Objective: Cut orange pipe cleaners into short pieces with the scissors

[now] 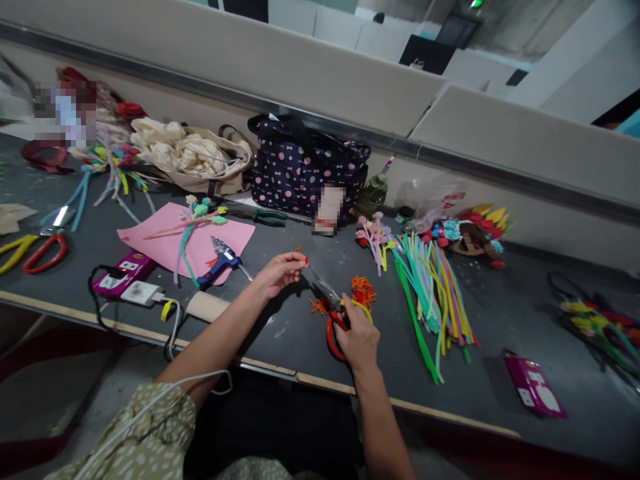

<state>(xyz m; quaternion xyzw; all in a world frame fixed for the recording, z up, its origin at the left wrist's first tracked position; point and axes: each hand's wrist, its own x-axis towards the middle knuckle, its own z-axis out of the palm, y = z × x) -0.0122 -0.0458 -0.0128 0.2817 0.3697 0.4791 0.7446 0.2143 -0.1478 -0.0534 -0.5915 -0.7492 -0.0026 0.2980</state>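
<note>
My left hand (283, 273) is closed in a pinch, with the tip of a small red piece (306, 262) showing at the fingertips. It looks like a bit of pipe cleaner. My right hand (359, 339) grips scissors (327, 291) with one red and one yellow handle; their blades point up and left towards the pinched piece. How far the blades are apart I cannot make out. Short orange pipe cleaner pieces (364, 291) lie in a pile just beyond my right hand, and a few more orange pieces (319, 305) are under the scissors.
Long coloured pipe cleaners (453, 293) lie to the right. On the left are a blue glue gun (219, 265), a pink sheet (165, 233), a purple power strip (125, 273) and a cardboard tube (206, 307). A dark patterned bag (300, 170) stands at the back. A white cable crosses my left forearm.
</note>
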